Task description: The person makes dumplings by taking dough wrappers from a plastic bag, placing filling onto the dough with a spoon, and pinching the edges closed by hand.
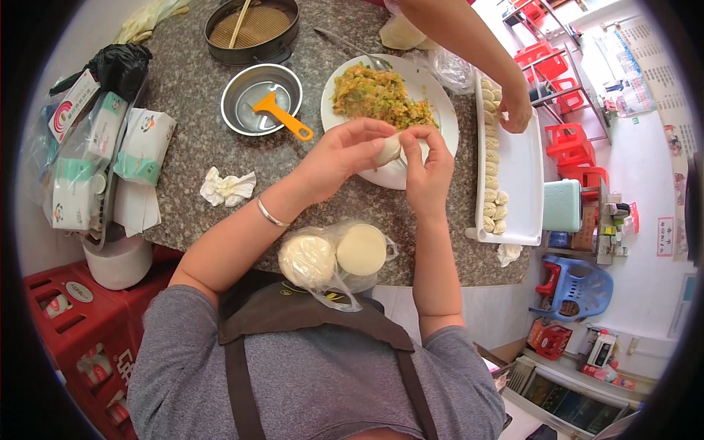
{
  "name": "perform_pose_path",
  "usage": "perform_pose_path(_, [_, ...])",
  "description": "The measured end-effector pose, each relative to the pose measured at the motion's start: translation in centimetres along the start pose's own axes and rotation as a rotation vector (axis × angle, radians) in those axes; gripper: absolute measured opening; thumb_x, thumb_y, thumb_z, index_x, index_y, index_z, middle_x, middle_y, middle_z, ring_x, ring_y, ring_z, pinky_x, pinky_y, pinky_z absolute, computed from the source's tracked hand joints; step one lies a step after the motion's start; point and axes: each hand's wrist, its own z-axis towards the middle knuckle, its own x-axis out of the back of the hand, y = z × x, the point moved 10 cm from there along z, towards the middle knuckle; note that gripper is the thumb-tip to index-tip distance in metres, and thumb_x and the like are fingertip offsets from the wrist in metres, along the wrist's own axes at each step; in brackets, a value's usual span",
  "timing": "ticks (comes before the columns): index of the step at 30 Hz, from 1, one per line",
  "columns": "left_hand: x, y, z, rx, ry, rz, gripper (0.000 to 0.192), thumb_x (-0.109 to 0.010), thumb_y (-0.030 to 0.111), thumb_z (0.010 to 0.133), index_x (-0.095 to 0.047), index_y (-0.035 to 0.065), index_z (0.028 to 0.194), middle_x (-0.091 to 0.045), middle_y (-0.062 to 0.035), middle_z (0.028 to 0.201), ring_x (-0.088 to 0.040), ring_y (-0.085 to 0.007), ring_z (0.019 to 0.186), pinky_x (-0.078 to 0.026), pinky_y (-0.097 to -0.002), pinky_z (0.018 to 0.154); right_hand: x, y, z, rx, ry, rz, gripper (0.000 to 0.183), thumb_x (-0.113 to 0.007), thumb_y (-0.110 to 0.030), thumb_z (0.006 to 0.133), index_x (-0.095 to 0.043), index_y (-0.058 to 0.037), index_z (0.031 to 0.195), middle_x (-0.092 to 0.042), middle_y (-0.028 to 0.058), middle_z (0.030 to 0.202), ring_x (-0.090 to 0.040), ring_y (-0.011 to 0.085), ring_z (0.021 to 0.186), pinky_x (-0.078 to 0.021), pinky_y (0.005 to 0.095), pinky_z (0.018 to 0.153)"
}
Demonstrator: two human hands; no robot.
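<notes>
My left hand (344, 157) and my right hand (429, 165) hold a pale dough dumpling (389, 149) between their fingertips, above the near part of a white plate (448, 140). Chopped orange and green filling (374, 93) is heaped on that plate, where a metal spoon (379, 61) rests. Close to my body, round dough wrappers (361, 249) lie in two stacks in a thin plastic bag. At the right, a white tray (522, 187) holds several pleated dumplings (491, 157) along its left side. A second person's hand (515, 107) reaches over the tray's far part.
A steel bowl (231, 107) with an orange-handled scraper (283, 116) stands left of the plate. Beyond it is a round dark pan (212, 41) with chopsticks. Crumpled tissue (227, 187) lies on the granite tabletop (181, 137). Tissue packs (144, 146) stand at the left edge.
</notes>
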Motion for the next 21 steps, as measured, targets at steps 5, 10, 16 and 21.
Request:
perform_pose_path(5, [-0.2,-0.6,-0.3,0.139,-0.054,-0.198,0.033,-0.053,0.017,0.098,-0.054,-0.0003,0.126,-0.062,-0.0081,0.119,-0.063,-0.0197,0.107,-0.054,-0.0294,0.090,0.2,1.6,0.3,-0.183,0.010,0.346,0.014,-0.061,-0.007,0.090,-0.067,0.0019,0.099,-0.067,0.0044,0.094,-0.060,0.0120,0.088,-0.0468,0.0269,0.081])
perform_pose_path(10, [-0.8,-0.7,-0.6,0.185,-0.053,-0.242,0.034,-0.049,0.020,0.100,-0.054,-0.0058,0.122,-0.063,-0.0151,0.115,-0.065,-0.0303,0.104,-0.055,-0.0340,0.092,-0.2,1.6,0.3,-0.143,-0.139,0.434,0.014,-0.062,-0.006,0.090,-0.069,0.0021,0.099,-0.067,0.0045,0.095,-0.059,0.0103,0.088,-0.0468,0.0248,0.079])
perform_pose_path(16, [-0.4,0.4,0.1,0.009,0.013,-0.019,0.032,-0.052,0.018,0.099,-0.053,0.0040,0.127,-0.062,-0.0073,0.118,-0.064,-0.0195,0.105,-0.055,-0.0307,0.088,0.2,1.3,0.0,-0.219,-0.123,0.187,0.034,-0.071,-0.019,0.080,-0.067,0.0018,0.106,-0.069,0.0104,0.097,-0.063,0.0161,0.093,-0.0484,0.0284,0.085])
perform_pose_path(21, [-3.2,1.6,-1.2,0.008,-0.099,0.162,0.030,-0.053,0.016,0.098,-0.053,0.0047,0.126,-0.062,-0.0079,0.119,-0.063,-0.0166,0.106,-0.053,-0.0302,0.089,2.1,0.0,-2.0,-0.141,-0.156,0.101,0.036,-0.075,-0.019,0.078,-0.066,0.0010,0.106,-0.070,0.0092,0.096,-0.065,0.0169,0.090,-0.0501,0.0299,0.084])
